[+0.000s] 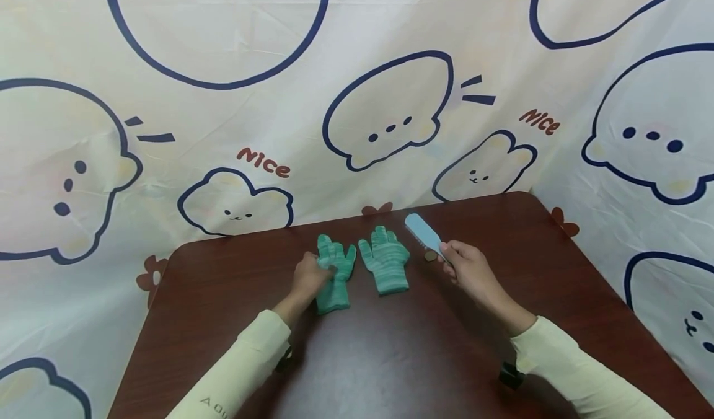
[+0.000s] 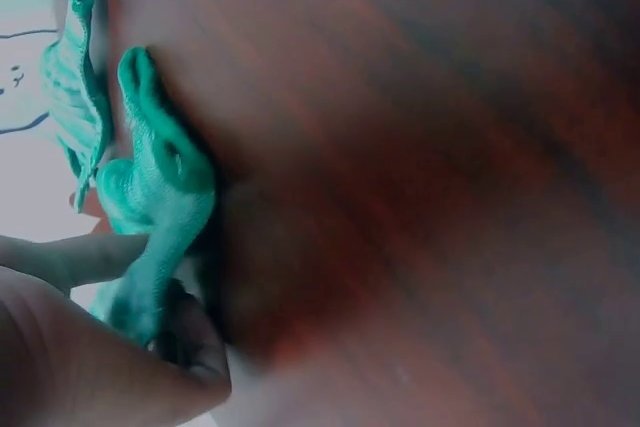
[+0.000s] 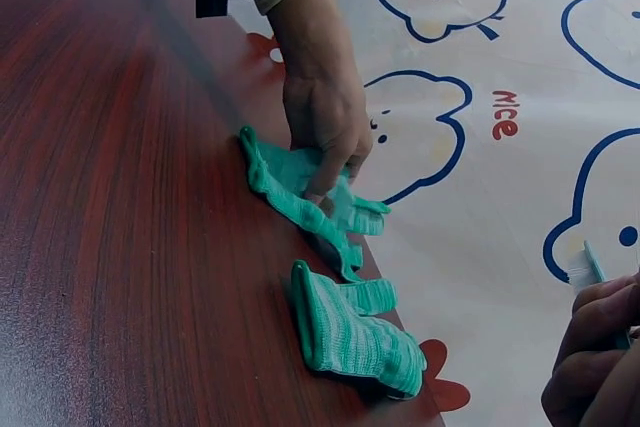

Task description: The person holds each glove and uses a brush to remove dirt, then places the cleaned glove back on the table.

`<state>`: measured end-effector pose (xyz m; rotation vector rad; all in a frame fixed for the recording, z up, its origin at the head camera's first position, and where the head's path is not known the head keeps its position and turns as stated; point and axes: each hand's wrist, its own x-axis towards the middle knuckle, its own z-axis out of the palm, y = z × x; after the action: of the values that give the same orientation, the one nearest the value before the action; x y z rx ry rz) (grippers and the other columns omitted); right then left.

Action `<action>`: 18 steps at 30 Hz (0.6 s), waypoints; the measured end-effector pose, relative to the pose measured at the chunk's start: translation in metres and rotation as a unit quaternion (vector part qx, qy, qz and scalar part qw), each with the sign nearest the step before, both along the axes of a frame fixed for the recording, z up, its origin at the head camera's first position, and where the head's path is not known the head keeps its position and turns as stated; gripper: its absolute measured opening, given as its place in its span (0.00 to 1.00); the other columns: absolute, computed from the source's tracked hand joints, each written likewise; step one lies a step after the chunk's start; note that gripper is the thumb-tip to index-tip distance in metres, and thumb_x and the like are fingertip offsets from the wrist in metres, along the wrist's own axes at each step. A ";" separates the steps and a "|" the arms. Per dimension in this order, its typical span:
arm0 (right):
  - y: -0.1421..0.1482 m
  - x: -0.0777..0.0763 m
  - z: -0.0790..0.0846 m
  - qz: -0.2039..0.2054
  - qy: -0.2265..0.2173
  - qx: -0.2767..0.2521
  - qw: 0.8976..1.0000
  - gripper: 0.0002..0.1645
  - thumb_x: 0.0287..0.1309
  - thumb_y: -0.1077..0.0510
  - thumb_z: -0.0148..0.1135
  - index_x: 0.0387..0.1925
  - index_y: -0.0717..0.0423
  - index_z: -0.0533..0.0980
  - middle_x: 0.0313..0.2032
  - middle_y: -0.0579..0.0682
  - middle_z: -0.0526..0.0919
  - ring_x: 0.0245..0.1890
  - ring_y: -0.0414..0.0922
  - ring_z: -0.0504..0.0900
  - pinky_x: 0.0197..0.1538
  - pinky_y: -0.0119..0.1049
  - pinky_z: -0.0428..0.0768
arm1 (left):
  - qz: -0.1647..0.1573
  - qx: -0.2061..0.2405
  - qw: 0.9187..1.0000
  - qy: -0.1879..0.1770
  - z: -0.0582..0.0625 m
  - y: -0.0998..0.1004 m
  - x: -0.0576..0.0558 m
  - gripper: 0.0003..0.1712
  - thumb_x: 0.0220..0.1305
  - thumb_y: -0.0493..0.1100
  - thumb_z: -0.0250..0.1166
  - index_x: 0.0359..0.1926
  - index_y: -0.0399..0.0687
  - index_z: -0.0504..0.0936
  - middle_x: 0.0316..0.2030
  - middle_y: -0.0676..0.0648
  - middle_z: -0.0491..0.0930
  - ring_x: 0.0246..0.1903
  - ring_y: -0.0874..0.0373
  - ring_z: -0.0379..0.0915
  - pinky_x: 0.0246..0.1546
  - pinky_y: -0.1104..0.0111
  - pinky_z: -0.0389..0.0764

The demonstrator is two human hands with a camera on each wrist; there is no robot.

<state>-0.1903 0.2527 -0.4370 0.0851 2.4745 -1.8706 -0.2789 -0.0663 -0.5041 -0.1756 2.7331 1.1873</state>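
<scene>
Two green knitted gloves lie side by side on a dark brown table. My left hand (image 1: pixel 310 279) pinches the left glove (image 1: pixel 334 295) at its edge, thumb on one face and fingers on the other; the left wrist view shows this glove (image 2: pixel 165 182) slightly raised and bent. The right glove (image 1: pixel 387 270) lies flat, its fingers toward the back edge, with no hand on it. My right hand (image 1: pixel 471 267) grips the handle of a light blue hairbrush (image 1: pixel 423 230), held with its bristles facing down. In the right wrist view the brush (image 3: pixel 592 265) is mostly cut off.
Below the brush lies a small round brownish object (image 1: pixel 431 255), its kind unclear. The brown table (image 1: pixel 357 369) ends at the back against a cream curtain (image 1: pixel 390 10) printed with cartoon animals. A dark wrist device (image 1: pixel 510 375) sits under the right sleeve.
</scene>
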 end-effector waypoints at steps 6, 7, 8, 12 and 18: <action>0.001 -0.001 -0.003 -0.001 0.000 -0.003 1.000 0.25 0.79 0.45 0.48 0.38 0.64 0.73 0.23 0.48 0.68 0.22 0.38 0.67 0.23 0.30 0.68 | 0.090 0.237 0.967 0.013 0.004 -0.002 -0.004 0.35 0.62 0.36 0.70 0.67 0.31 0.68 0.62 0.32 0.74 0.60 0.42 0.72 0.60 0.54 0.78; 0.001 -0.001 -0.003 -0.001 -0.001 -0.003 1.000 0.25 0.79 0.45 0.48 0.38 0.64 0.73 0.23 0.48 0.68 0.22 0.37 0.67 0.22 0.30 0.68 | 0.102 0.288 0.952 0.015 0.008 -0.002 -0.006 0.34 0.62 0.34 0.70 0.67 0.33 0.69 0.61 0.34 0.75 0.59 0.44 0.73 0.58 0.57 0.78; 0.001 -0.001 -0.003 -0.001 -0.001 -0.004 1.000 0.25 0.79 0.46 0.48 0.37 0.64 0.73 0.23 0.48 0.68 0.22 0.37 0.67 0.22 0.30 0.68 | 0.113 0.344 0.932 0.016 0.012 -0.003 -0.007 0.34 0.61 0.32 0.70 0.67 0.34 0.69 0.61 0.36 0.75 0.58 0.46 0.73 0.57 0.59 0.78; 0.001 -0.001 -0.003 -0.003 -0.003 -0.006 1.000 0.25 0.79 0.45 0.48 0.37 0.64 0.73 0.23 0.48 0.68 0.22 0.37 0.66 0.22 0.30 0.67 | 0.129 0.564 0.816 0.001 0.034 -0.005 -0.014 0.30 0.66 0.30 0.65 0.67 0.41 0.69 0.59 0.47 0.75 0.57 0.56 0.73 0.59 0.67 0.78; 0.000 0.000 -0.002 0.002 -0.003 -0.001 1.000 0.25 0.79 0.45 0.48 0.38 0.64 0.73 0.24 0.49 0.69 0.22 0.38 0.67 0.22 0.30 0.67 | 0.085 0.759 0.644 -0.041 0.067 -0.002 -0.016 0.27 0.76 0.32 0.53 0.70 0.53 0.58 0.61 0.55 0.67 0.65 0.62 0.62 0.75 0.70 0.60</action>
<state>-0.1902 0.2524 -0.4391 0.0847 2.4671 -1.8685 -0.2947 -0.0683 -0.4373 -0.2131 0.8233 2.8174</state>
